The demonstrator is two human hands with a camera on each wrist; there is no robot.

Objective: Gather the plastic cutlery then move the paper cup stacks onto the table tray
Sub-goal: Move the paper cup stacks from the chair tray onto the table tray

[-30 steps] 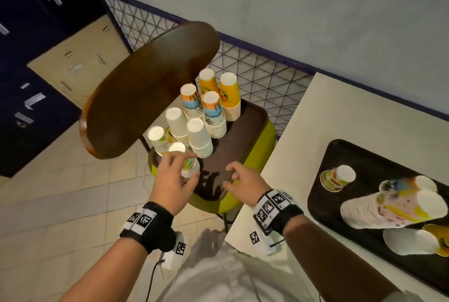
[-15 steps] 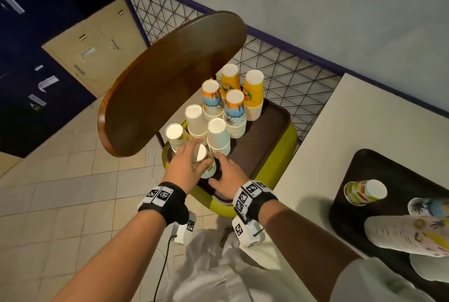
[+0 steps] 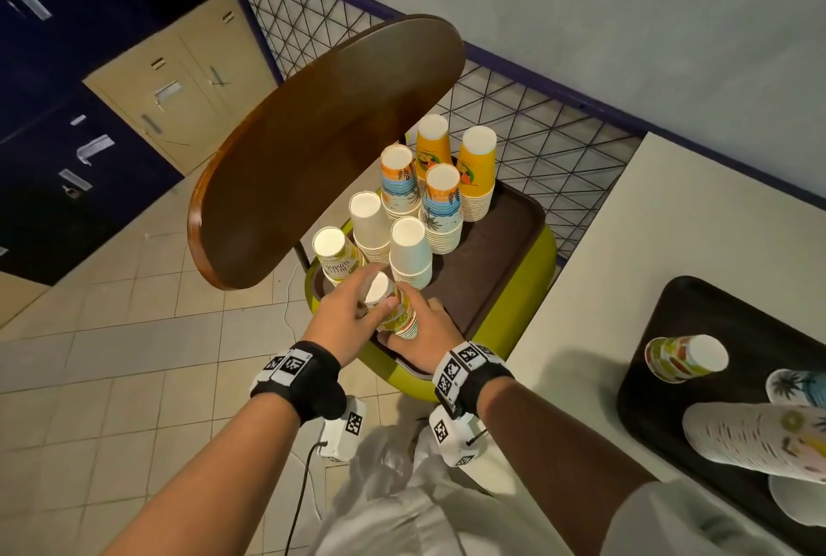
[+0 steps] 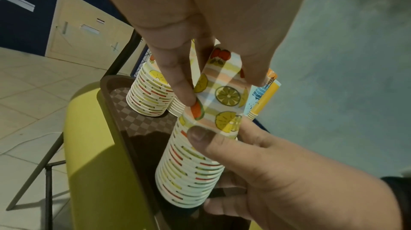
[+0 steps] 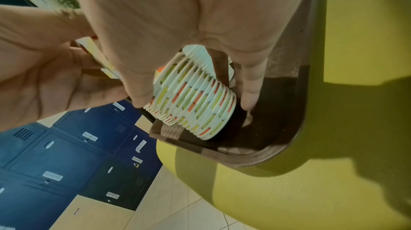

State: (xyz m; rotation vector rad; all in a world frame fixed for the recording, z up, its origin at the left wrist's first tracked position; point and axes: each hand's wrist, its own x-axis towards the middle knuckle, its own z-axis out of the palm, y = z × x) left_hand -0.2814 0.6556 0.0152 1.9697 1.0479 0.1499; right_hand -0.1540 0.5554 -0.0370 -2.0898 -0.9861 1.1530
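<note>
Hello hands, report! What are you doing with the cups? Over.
Both hands, left and right, grip the fruit cup stack, tilted on the chair tray. Table tray waiting. Nothing blocking.

Chair tray [image 3: 500,260]: other cup stacks [image 3: 409,249] packed on its far and backrest side, right behind the fruit-print stack [image 3: 395,314]. Backrest [image 3: 322,153] overhangs that side, blocking approach there. Counter-side half of the tray is bare. Table tray [image 3: 652,376] on the counter [image 3: 670,220]: cups fill its near part; far corner free.

Fruit-print cup stack [image 3: 395,314] (upside-down, tilted) on chair tray [image 3: 496,251]
</note>
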